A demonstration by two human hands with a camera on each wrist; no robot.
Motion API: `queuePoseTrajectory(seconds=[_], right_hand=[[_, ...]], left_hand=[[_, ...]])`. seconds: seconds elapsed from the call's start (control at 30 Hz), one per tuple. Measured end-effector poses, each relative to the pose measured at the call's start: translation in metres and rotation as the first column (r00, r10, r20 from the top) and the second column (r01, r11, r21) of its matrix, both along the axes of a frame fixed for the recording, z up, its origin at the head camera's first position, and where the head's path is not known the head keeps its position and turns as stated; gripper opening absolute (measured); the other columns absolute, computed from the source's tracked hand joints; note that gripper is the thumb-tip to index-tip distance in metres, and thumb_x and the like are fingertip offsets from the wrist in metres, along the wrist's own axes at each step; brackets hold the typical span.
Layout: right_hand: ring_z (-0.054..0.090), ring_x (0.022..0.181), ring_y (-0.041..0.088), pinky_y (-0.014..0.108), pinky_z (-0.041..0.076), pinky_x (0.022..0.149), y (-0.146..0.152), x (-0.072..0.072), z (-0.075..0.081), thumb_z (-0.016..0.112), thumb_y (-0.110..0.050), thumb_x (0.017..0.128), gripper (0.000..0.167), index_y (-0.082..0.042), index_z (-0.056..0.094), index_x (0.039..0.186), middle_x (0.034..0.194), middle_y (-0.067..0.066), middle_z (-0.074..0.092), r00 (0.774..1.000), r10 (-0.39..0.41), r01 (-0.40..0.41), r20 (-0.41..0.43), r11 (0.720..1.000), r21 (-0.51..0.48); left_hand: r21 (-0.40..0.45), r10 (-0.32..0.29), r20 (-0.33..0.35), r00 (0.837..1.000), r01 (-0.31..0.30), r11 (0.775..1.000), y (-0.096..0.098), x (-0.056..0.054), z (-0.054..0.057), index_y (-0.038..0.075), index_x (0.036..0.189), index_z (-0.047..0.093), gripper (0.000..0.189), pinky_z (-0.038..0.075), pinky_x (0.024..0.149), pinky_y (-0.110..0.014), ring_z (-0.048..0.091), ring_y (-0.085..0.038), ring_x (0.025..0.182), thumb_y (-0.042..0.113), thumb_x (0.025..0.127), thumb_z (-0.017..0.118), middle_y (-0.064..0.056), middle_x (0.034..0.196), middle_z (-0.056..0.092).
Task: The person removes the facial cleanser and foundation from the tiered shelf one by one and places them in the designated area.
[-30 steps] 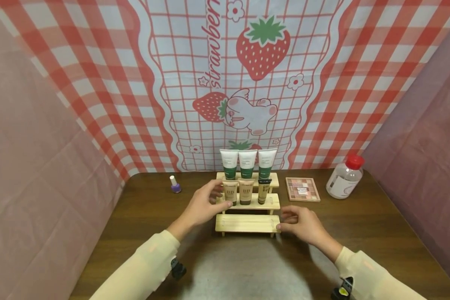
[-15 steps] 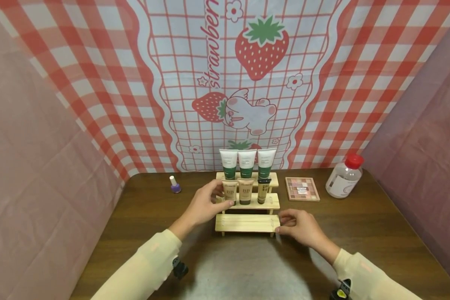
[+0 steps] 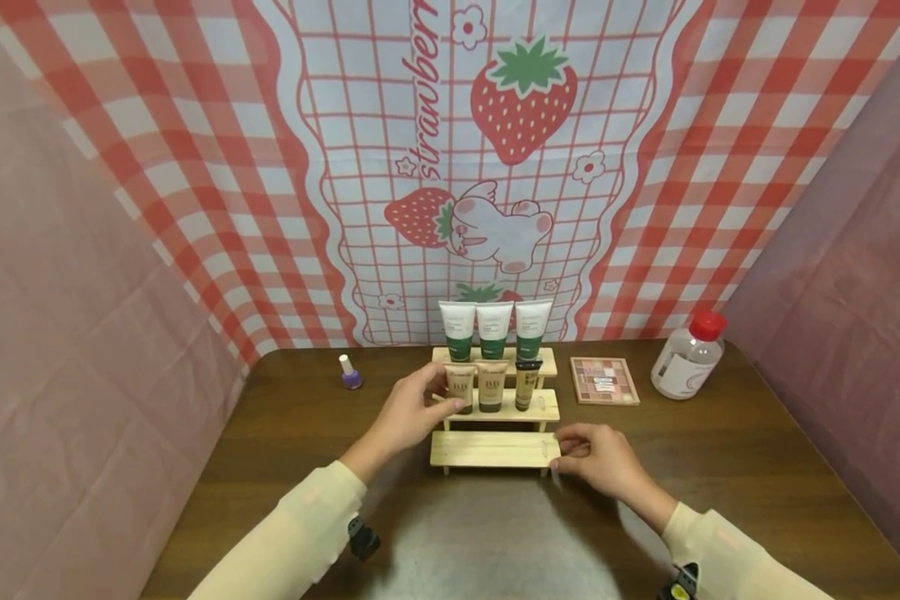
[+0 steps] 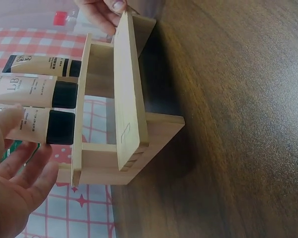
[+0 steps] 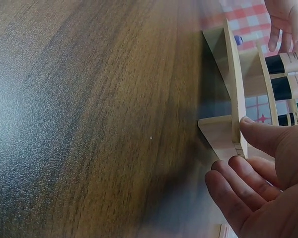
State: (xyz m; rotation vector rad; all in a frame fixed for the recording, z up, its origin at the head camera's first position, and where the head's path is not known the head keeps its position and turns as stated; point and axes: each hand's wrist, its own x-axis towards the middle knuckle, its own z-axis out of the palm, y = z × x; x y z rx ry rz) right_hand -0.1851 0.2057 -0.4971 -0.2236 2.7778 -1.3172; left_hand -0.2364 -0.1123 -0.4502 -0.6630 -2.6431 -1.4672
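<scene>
In the head view, a three-step wooden display rack [image 3: 495, 450] stands mid-table. My left hand [image 3: 408, 408] is at its left side, with thumb and fingers about the leftmost beige BB cream tube [image 3: 460, 386] on the middle step. The left wrist view shows the thumb on this tube [image 4: 32, 124] and the fingers below it. Beside it stand a second BB cream tube [image 3: 491, 387] and a slim gold tube with a black end [image 3: 527, 386]. My right hand [image 3: 596, 457] holds the lowest step's right end; in the right wrist view its thumb [image 5: 258, 131] touches that step's edge.
White and green tubes [image 3: 495, 327] line the top step. A purple nail polish bottle [image 3: 350, 373] stands to the left. To the right are an eyeshadow palette [image 3: 604, 381] and a clear bottle with a red cap [image 3: 688, 358]. A checked strawberry cloth [image 3: 495, 225] hangs behind.
My right hand has shifted slightly left and nearer, closer onto the lowest step's right end. The left hand stays at the leftmost BB cream tube, almost unmoved.
</scene>
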Motion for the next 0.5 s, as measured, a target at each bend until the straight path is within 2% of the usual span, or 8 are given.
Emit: queuePoseTrajectory(seconds=[0.23,0.5], right_hand=[[0.075,0.08,0.016,0.024,0.06,0.071,-0.001,-0.001,-0.003,0.091,-0.01,0.072,0.04,-0.001,0.075,0.107,0.09,0.006,0.077,1.0,-0.007,0.007,-0.004,1.0,-0.014],[0.074,0.078,0.015,0.025,0.06,0.069,-0.002,-0.004,-0.003,0.092,-0.008,0.07,0.04,-0.001,0.074,0.105,0.089,0.005,0.076,1.0,-0.018,0.018,0.003,1.0,-0.001]], left_hand=[[0.012,0.021,-0.032,0.999,-0.021,1.0,0.001,-0.001,-0.001,0.011,0.109,0.067,0.018,0.06,0.082,-0.033,0.07,-0.02,0.095,0.011,0.094,0.075,-0.005,0.1,0.075],[0.107,0.047,0.044,0.998,-0.052,0.993,-0.012,0.003,-0.001,0.01,0.119,0.068,0.025,0.06,0.089,-0.037,0.07,-0.021,0.099,0.014,0.095,0.075,-0.006,0.107,0.074]])
